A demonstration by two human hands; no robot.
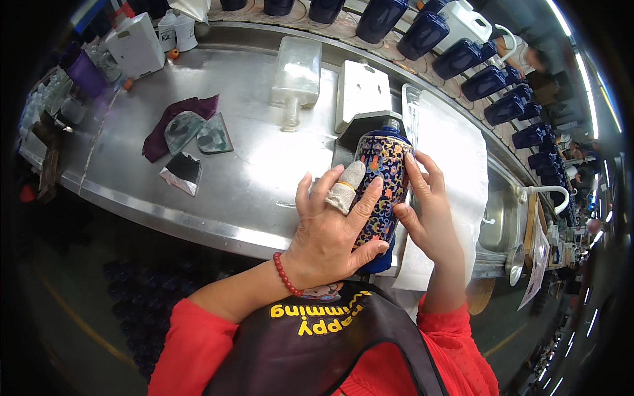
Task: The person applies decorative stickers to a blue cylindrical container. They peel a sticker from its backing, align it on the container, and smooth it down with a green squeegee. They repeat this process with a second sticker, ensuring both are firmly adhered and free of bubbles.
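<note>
A dark blue glass bottle point(386, 171) with a colourful floral pattern lies in front of me, its neck pointing away. Its shoulder end is at a dark angled stand point(376, 123). Across the bottle's left side and front lies my left hand point(333, 228), open, with fingers spread. One of its fingers wears a grey cloth finger cover point(348, 187) tied with a yellow band. My right hand point(428, 204) holds the bottle's right edge, thumb on the front and fingertips near the shoulder. The bottle's underside is hidden.
On the steel table point(244, 178) are a purple cloth point(158, 135), greenish translucent pads point(214, 135), a black-and-silver packet point(183, 173), a clear bottle point(297, 72) and a white block point(363, 92). White sheeting point(452, 158) covers the right side, before a sink point(502, 224). Several blue bottles point(422, 33) line the back.
</note>
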